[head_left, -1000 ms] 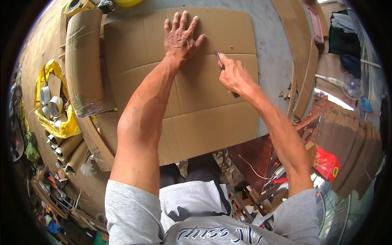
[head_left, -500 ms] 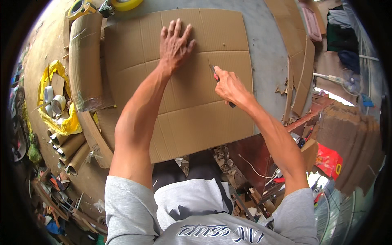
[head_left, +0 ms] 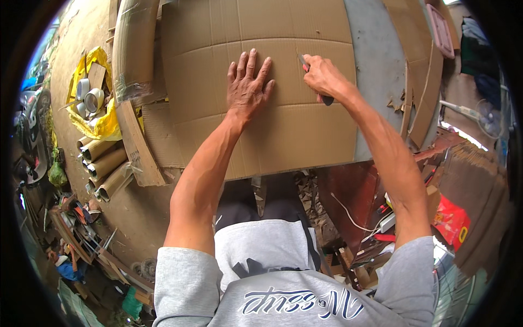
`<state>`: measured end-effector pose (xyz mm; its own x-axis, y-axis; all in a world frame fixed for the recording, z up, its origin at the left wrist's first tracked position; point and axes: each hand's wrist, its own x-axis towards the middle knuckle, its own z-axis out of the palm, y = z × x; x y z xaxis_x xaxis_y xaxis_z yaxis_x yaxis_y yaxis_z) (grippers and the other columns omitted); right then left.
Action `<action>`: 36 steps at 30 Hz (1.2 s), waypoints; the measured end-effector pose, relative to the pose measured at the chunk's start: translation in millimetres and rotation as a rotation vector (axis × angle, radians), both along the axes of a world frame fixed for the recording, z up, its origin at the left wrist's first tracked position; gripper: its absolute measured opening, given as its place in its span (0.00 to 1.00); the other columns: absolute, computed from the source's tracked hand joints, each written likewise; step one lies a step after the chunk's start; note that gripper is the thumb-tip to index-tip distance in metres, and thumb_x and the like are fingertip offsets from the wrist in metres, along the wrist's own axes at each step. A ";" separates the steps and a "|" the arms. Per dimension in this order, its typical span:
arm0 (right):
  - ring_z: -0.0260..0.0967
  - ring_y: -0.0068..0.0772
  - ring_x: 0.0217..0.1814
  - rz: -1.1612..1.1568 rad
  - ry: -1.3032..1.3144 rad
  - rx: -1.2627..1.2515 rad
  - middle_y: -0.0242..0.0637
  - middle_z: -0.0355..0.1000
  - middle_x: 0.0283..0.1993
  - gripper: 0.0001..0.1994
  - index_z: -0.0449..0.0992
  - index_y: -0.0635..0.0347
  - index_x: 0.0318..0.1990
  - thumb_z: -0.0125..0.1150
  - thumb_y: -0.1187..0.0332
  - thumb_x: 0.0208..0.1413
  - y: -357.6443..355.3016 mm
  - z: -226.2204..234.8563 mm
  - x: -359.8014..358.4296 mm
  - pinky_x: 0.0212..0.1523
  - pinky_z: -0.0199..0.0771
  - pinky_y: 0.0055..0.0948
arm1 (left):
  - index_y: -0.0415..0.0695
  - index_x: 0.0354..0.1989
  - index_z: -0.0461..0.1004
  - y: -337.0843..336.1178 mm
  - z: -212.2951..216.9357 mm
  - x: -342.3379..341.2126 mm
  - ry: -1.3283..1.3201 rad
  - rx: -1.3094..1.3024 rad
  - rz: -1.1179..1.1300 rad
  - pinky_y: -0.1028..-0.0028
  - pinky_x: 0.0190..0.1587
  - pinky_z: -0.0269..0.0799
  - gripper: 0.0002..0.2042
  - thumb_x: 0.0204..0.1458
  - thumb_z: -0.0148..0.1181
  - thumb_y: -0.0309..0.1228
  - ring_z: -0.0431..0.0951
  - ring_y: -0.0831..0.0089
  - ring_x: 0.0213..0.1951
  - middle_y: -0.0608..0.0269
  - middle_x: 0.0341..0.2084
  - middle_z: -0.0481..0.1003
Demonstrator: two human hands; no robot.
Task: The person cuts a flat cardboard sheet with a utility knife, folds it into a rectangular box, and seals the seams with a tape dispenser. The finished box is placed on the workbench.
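Observation:
A large brown cardboard sheet (head_left: pixel 305 136) with fold creases lies on the table in front of me. My left hand (head_left: pixel 248 90) rests on it, palm down and fingers spread, just on the near side of a cross crease. To its right, my right hand (head_left: pixel 327 76) is closed around a utility knife (head_left: pixel 327 100) with a dark handle and a bit of red. The knife's blade points away from me and its tip is at the cardboard, close to the same crease. A short thin line shows in the board by the tip.
The grey tabletop (head_left: pixel 376 71) shows right of the sheet, with cardboard strips (head_left: pixel 422 103) beyond. A rolled cardboard piece (head_left: pixel 134 49) stands at the left. Past it are a yellow bag (head_left: pixel 103 129) with tape rolls and several cardboard tubes (head_left: pixel 111 163). Scraps litter the floor.
My left hand has slid toward me over the sheet, from beyond the cross crease to its near side. The right hand stays near the same spot with the knife. The whole view has shifted.

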<state>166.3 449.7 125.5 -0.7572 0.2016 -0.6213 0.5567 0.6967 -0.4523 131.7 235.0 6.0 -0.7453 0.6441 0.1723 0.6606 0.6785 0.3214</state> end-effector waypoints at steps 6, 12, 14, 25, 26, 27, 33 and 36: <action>0.78 0.55 0.20 -0.024 0.081 0.034 0.61 0.76 0.31 0.11 0.68 0.72 0.43 0.46 0.74 0.56 -8.2 -11.6 10.8 0.25 0.83 0.47 | 0.58 0.72 0.66 0.9 -6.4 2.2 0.025 0.030 0.006 0.51 0.76 0.43 0.28 0.63 0.56 0.48 0.51 0.53 0.76 0.53 0.76 0.54; 0.76 0.54 0.18 -0.004 0.161 0.056 0.61 0.74 0.29 0.16 0.67 0.76 0.49 0.42 0.79 0.52 -18.4 -16.5 46.8 0.19 0.79 0.47 | 0.58 0.71 0.67 1.3 -12.9 2.0 0.053 0.061 0.009 0.51 0.76 0.43 0.28 0.63 0.57 0.49 0.53 0.53 0.76 0.54 0.76 0.56; 0.76 0.53 0.18 -0.086 0.137 0.005 0.60 0.74 0.28 0.17 0.67 0.76 0.49 0.42 0.79 0.53 -32.3 -8.9 65.6 0.19 0.79 0.46 | 0.57 0.71 0.68 -2.0 -13.6 2.0 0.064 0.060 0.014 0.52 0.76 0.44 0.28 0.62 0.57 0.49 0.53 0.54 0.76 0.55 0.75 0.56; 0.77 0.50 0.18 -0.028 0.060 -0.036 0.56 0.71 0.21 0.10 0.66 0.69 0.42 0.42 0.80 0.53 -24.6 -11.0 63.1 0.17 0.77 0.45 | 0.57 0.71 0.67 -1.5 -15.7 1.6 0.103 0.065 -0.003 0.51 0.75 0.44 0.28 0.63 0.55 0.49 0.54 0.52 0.75 0.53 0.75 0.57; 0.77 0.51 0.18 -0.031 0.058 -0.023 0.58 0.72 0.22 0.09 0.67 0.69 0.43 0.44 0.79 0.55 -26.6 -10.8 62.6 0.18 0.77 0.47 | 0.57 0.71 0.67 -2.0 -16.1 1.0 0.109 0.057 -0.001 0.51 0.75 0.44 0.28 0.63 0.55 0.49 0.54 0.53 0.75 0.53 0.75 0.58; 0.76 0.52 0.18 -0.042 0.069 0.006 0.58 0.72 0.22 0.09 0.67 0.69 0.43 0.44 0.78 0.55 -30.6 -9.7 65.7 0.18 0.78 0.47 | 0.57 0.71 0.67 -2.1 -16.4 0.9 0.114 0.049 0.001 0.51 0.75 0.44 0.28 0.63 0.55 0.49 0.54 0.53 0.75 0.53 0.75 0.58; 0.76 0.59 0.20 0.052 0.397 0.172 0.63 0.74 0.27 0.17 0.69 0.72 0.51 0.42 0.78 0.56 -44.9 -43.5 145.1 0.24 0.79 0.50 | 0.57 0.72 0.67 -3.1 -18.5 3.2 0.109 0.049 0.001 0.51 0.76 0.43 0.28 0.64 0.55 0.50 0.54 0.54 0.75 0.53 0.75 0.57; 0.76 0.59 0.20 0.156 0.388 0.347 0.65 0.74 0.28 0.26 0.67 0.76 0.63 0.42 0.78 0.55 -56.0 -50.8 162.8 0.28 0.80 0.51 | 0.58 0.72 0.66 -2.3 -17.3 3.1 0.100 0.040 0.001 0.51 0.76 0.43 0.28 0.64 0.54 0.50 0.54 0.54 0.75 0.53 0.75 0.57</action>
